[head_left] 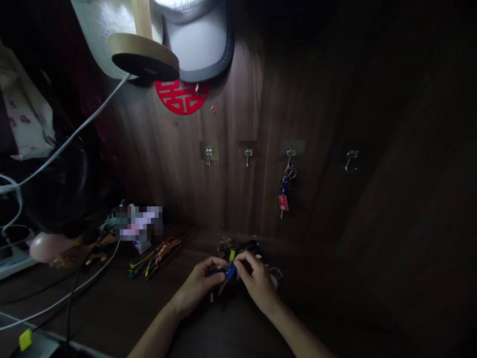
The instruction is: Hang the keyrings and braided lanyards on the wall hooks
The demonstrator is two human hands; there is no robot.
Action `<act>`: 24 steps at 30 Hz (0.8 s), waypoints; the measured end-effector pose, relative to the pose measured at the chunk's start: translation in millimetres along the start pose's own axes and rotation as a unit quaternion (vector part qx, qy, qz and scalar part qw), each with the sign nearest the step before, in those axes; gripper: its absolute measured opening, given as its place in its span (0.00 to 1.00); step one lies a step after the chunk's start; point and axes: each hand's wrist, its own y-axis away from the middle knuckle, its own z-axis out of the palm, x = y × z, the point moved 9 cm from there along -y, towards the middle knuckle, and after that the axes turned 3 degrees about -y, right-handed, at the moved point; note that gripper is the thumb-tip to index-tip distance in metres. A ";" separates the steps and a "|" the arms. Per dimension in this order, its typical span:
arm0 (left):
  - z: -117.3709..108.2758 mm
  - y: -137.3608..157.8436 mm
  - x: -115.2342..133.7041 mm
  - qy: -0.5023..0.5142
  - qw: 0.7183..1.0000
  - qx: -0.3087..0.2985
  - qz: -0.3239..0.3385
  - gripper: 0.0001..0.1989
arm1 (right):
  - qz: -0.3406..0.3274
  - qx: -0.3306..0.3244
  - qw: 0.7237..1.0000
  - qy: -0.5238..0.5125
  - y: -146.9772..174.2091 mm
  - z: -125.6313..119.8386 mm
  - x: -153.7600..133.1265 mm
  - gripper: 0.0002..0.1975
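Both my hands meet over the dark wooden surface, close to the back panel. My left hand (204, 278) pinches a bunch of keys with a blue key head (230, 271); a metal blade points down from it. Across from it, my right hand (257, 281) is closed at the fingertips on the same bunch, near a small yellow tag (232, 255). Behind the fingers lie more keys (225, 242) and a black fob-like item (250, 246). A metal ring (276, 274) shows beside my right hand, partly covered by it.
Several metal hooks line the panel; one hook (291, 152) carries keys with a red tag (283, 202). Left lie colourful cords (158, 256), a white cable (85, 286) and a pink balloon-like object (50, 247). Above hang a lamp (145, 52), a cap (199, 47) and a red paper-cut ornament (182, 97).
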 end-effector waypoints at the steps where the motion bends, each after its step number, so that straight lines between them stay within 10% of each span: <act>1: -4.3 -0.8 -0.3 -0.005 1.000 0.019 0.003 0.18 | 0.002 -0.007 1.000 -0.001 0.2 1.2 0.2 0.08; 24: -15.1 4.9 29.2 -0.149 0.975 0.101 0.131 0.15 | 0.014 -0.014 1.000 -0.009 -2.5 1.5 -6.7 0.06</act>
